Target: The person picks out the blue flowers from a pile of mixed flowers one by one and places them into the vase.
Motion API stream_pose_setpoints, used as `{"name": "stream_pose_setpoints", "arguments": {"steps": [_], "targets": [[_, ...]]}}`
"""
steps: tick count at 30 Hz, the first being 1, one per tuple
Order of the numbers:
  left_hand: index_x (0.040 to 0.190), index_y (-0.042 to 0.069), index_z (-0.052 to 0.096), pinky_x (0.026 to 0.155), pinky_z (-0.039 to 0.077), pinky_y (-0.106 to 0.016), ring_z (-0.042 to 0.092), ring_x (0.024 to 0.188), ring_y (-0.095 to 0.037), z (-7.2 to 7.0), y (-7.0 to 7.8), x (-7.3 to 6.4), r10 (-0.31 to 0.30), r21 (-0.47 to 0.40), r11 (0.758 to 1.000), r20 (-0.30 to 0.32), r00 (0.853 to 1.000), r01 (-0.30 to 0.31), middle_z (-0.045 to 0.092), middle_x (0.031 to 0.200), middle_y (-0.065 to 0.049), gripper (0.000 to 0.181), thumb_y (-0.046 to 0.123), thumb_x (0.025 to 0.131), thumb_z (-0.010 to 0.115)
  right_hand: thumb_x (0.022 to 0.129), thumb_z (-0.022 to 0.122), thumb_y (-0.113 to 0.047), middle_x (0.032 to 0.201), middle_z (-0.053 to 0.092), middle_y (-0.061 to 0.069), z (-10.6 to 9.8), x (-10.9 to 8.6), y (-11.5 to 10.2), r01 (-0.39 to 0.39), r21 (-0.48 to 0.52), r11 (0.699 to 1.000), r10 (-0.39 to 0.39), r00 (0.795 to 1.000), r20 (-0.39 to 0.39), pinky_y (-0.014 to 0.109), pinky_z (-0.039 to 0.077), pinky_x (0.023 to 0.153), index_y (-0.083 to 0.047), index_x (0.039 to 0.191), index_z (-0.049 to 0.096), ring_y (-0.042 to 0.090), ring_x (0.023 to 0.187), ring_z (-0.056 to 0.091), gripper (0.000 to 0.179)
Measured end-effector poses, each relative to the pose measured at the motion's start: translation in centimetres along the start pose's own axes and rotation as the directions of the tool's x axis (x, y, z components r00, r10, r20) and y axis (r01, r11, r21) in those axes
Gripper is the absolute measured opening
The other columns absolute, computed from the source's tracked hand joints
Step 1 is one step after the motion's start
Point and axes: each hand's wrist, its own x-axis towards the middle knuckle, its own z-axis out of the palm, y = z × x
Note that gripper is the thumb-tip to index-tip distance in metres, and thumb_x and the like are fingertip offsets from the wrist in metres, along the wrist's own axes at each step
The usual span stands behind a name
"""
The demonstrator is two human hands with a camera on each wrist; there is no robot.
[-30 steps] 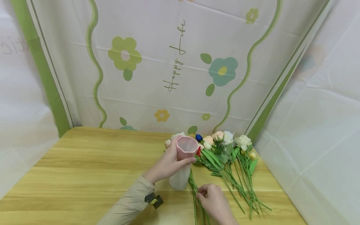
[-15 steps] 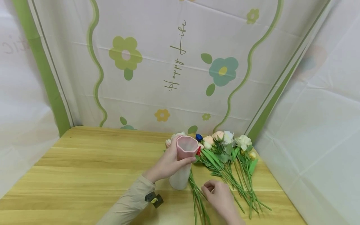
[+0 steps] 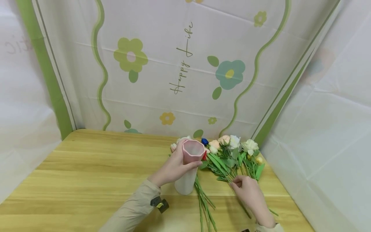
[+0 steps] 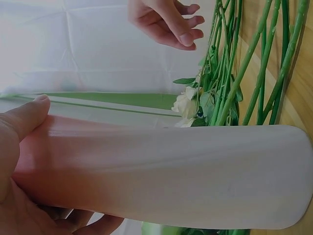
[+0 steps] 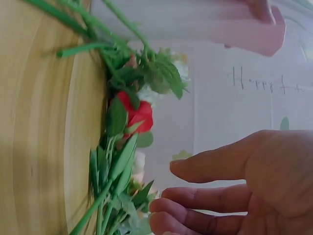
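Note:
In the head view my left hand (image 3: 171, 168) grips a tall vase (image 3: 186, 182) near its rim, fingers behind and thumb in front. The vase stands upright on the table, pink at the top and fading to frosted white. My right hand (image 3: 250, 194) hangs over the stems of the flower bunch (image 3: 230, 161) on the right. In the right wrist view the thumb and loosely bent fingers (image 5: 210, 164) are apart, with nothing between them. A red flower (image 5: 137, 115) shows beyond that hand. Several green stems (image 3: 203, 203) lie just right of the vase.
The flowers lie on a wooden table (image 3: 95, 180), with white, peach and blue heads toward the back edge. A printed curtain (image 3: 156, 71) hangs behind, and a white sheet (image 3: 327, 138) closes off the right side.
My right hand has moved right and slightly away from me, from the stems beside the vase to over the right-hand flower bunch. My left hand keeps its grip on the vase.

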Motion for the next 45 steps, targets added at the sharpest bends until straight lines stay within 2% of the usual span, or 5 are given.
{"name": "stream_pose_setpoints", "arguments": {"steps": [6,13,30,38,45], "targets": [[0.148,0.015,0.023,0.092,0.047,-0.038,0.051,0.114,-0.016,-0.1,0.1,0.1,-0.001,-0.004,1.000,0.001,1.000,0.001,0.049,0.129,-0.004,0.087,0.037,0.085,0.079,0.087,0.072,-0.013,0.065,0.057,-0.001,0.4,0.7,2.0,-0.031,-0.081,0.996,0.031,1.000,0.002,0.033,0.044,0.052,-0.007,0.070,0.064,0.013,0.055,0.047,0.019],[0.148,0.014,0.023,0.093,0.046,-0.038,0.051,0.115,-0.018,-0.1,0.2,0.1,-0.007,-0.017,1.000,0.010,1.000,0.007,0.049,0.130,-0.006,0.087,0.037,0.085,0.079,0.086,0.071,-0.017,0.049,0.025,-0.007,1.3,0.6,3.2,-0.112,-0.131,0.985,0.121,0.991,0.059,0.023,0.023,0.043,-0.016,0.050,0.035,0.009,0.046,0.024,0.051],[0.148,0.016,0.023,0.090,0.048,-0.038,0.052,0.115,-0.021,-0.1,0.0,0.1,-0.005,-0.025,1.000,0.016,1.000,0.006,0.049,0.130,-0.005,0.086,0.035,0.085,0.079,0.079,0.070,-0.006,0.051,0.026,-0.005,2.5,0.3,3.6,-0.119,-0.185,0.975,0.144,0.981,0.131,0.024,0.022,0.043,-0.017,0.051,0.037,0.011,0.047,0.024,0.045],[0.148,0.015,0.024,0.091,0.047,-0.037,0.052,0.115,-0.019,0.0,0.1,0.1,-0.003,-0.013,1.000,0.011,1.000,0.003,0.049,0.129,-0.004,0.086,0.034,0.085,0.080,0.070,0.052,0.009,0.052,0.024,-0.005,2.6,0.1,3.5,-0.089,-0.191,0.978,0.114,0.986,0.121,0.023,0.017,0.042,-0.016,0.055,0.035,0.010,0.047,0.019,0.034],[0.147,0.015,0.024,0.091,0.047,-0.037,0.052,0.115,-0.018,0.0,-0.1,0.2,-0.005,-0.009,1.000,0.007,1.000,0.005,0.049,0.129,-0.004,0.086,0.033,0.084,0.080,0.065,0.043,0.008,0.048,0.020,-0.008,1.7,0.0,2.7,-0.152,-0.146,0.978,0.169,0.978,0.118,0.021,0.015,0.041,-0.019,0.052,0.031,0.008,0.045,0.017,0.032]]}}
